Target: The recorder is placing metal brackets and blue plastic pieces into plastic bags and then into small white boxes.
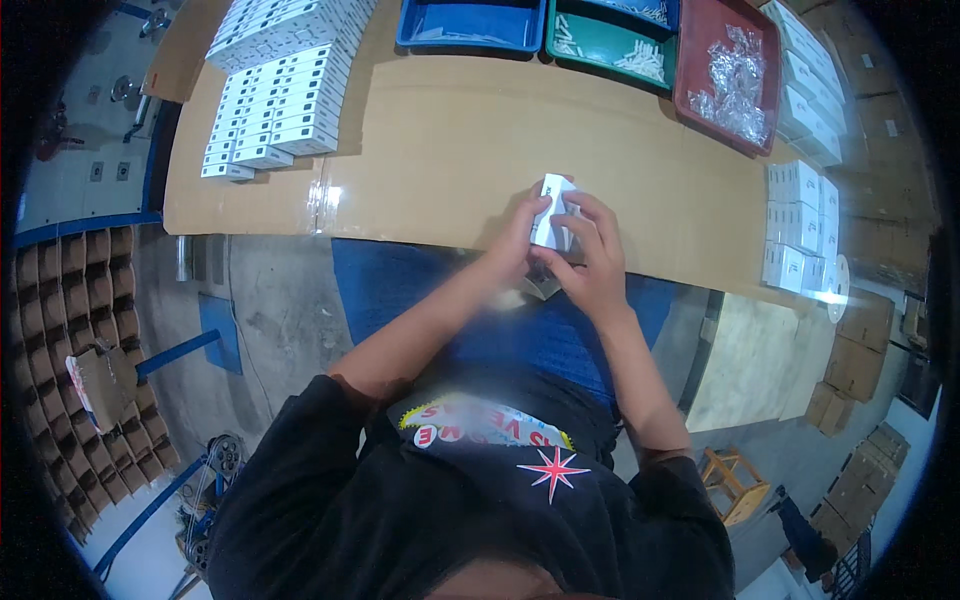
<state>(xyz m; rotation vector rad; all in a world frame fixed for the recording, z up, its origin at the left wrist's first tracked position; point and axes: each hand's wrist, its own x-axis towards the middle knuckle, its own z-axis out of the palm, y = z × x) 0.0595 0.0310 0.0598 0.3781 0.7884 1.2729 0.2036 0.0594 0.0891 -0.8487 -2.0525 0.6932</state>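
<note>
Head view, looking down on a cardboard-covered table (450,150). Both hands meet just right of centre at the table's near edge, grasping a small white box (551,212). The left hand (522,232) holds the box's left side, fingers curled against it; the right hand (590,258) wraps the box from the right and below, fingers bent around its face. The box stands tilted, its upper end toward 12 o'clock; whether a flap is open cannot be told, since the fingers cover most of it.

At 11 o'clock from the hands: rows of stacked white boxes (280,95). At 12 o'clock, along the far edge: a blue tray (470,25) and a green tray (610,50) with small white parts. At 1 o'clock: a red tray (700,70) holding clear plastic bags (735,85). At 3 o'clock: further white boxes (800,225) stacked near the table's right edge.
</note>
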